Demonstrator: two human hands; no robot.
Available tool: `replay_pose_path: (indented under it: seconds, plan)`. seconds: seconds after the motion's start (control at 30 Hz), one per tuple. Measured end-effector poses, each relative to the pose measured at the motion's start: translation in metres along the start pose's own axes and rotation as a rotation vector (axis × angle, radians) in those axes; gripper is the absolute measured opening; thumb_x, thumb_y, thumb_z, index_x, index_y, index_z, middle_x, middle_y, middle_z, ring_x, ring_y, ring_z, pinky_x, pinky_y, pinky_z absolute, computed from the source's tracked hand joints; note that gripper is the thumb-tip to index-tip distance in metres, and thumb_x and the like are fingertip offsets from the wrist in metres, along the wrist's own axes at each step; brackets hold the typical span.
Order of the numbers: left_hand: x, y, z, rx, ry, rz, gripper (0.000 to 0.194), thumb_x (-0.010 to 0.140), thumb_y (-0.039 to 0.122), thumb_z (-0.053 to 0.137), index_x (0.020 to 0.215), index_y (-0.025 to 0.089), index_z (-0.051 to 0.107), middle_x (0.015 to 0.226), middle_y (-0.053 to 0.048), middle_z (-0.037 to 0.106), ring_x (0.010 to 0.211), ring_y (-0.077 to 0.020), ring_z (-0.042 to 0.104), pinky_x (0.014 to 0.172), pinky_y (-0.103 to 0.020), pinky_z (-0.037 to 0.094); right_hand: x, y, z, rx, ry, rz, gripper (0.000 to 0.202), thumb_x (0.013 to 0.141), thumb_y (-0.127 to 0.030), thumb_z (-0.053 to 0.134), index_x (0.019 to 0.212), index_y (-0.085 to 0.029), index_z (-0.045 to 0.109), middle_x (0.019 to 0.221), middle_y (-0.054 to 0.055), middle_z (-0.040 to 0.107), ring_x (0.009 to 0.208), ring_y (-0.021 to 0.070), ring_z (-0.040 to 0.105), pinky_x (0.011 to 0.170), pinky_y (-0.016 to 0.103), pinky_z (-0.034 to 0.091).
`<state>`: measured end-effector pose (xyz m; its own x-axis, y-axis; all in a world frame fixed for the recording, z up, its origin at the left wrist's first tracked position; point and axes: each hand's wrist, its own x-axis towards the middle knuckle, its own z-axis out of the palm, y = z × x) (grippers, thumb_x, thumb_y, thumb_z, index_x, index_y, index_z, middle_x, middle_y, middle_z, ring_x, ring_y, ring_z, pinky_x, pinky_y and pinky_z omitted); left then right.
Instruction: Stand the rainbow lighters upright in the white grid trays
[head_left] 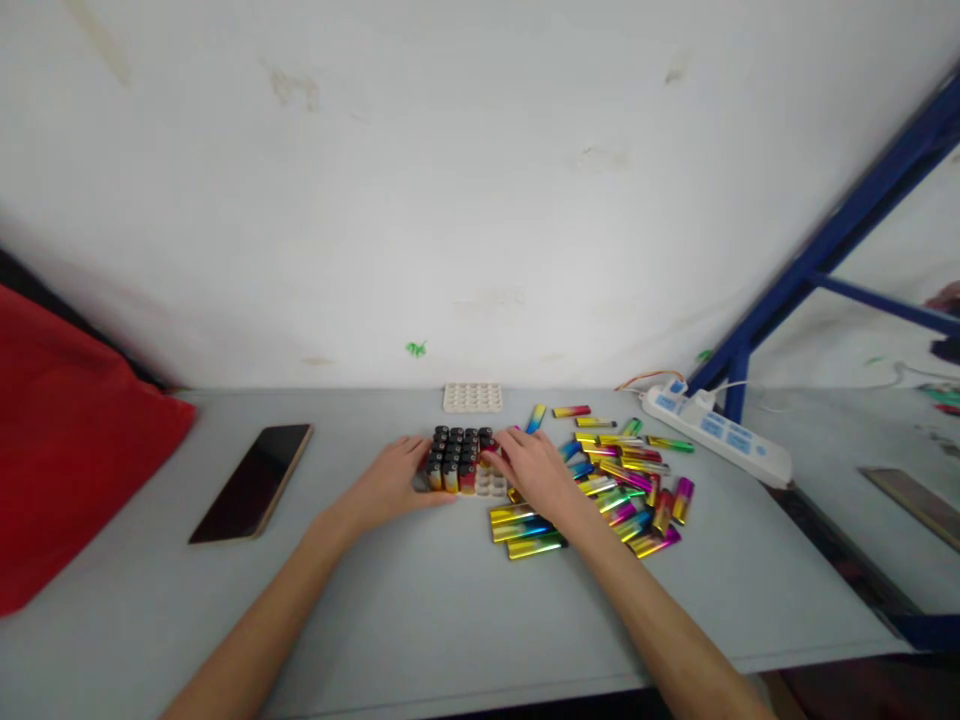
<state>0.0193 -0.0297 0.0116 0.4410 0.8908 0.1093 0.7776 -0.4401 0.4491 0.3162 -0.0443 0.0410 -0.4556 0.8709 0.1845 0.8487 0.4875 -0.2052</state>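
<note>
Several lighters (pixel 452 452) with black tops and shiny coloured bodies stand upright in rows in a white tray (pixel 491 485) with round holes. My left hand (pixel 394 474) is closed around the tray's left side, thumb along the front and fingers behind. At the right end of the rows, my right hand (pixel 525 462) has its fingers pinched on a reddish lighter (pixel 489 456), mostly hidden by the fingers. Bare holes show at the tray's front right. Around and under my right forearm lies a loose pile of metallic coloured lighters (pixel 634 460).
Behind the filled tray, a second white holed tray (pixel 472 397) lies near the wall. A phone (pixel 253 483) rests at left, beside a red cloth (pixel 75 450). At right are a white power strip (pixel 716 430) with cables and a blue metal frame (pixel 817 250).
</note>
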Motion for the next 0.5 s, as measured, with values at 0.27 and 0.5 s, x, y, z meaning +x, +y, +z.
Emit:
replay_pose_path:
  seconds: [0.27,0.5]
  plan:
    - [0.000,-0.008,0.003,0.011,-0.007,0.009,0.067,0.089,0.072,0.095,0.137,0.027,0.081,0.144,-0.016,0.088,0.135,-0.0448,0.082,0.122,-0.058,0.066,-0.024,0.049,0.011,0.160,0.181,0.046,0.033,0.131,-0.043,0.060,0.115,-0.024,0.082,0.104,0.008,0.088,0.098,0.0281,0.084,0.097,0.039,0.059]
    - [0.000,-0.003,0.000,-0.004,-0.027,0.000,0.065,0.089,0.070,0.094,0.136,0.027,0.080,0.144,-0.015,0.087,0.135,-0.0442,0.081,0.125,-0.056,0.064,-0.042,0.149,-0.004,0.120,0.485,0.276,0.029,0.120,-0.029,0.059,0.130,-0.021,0.085,0.130,0.020,0.088,0.126,0.0388,0.082,0.119,0.057,0.065]
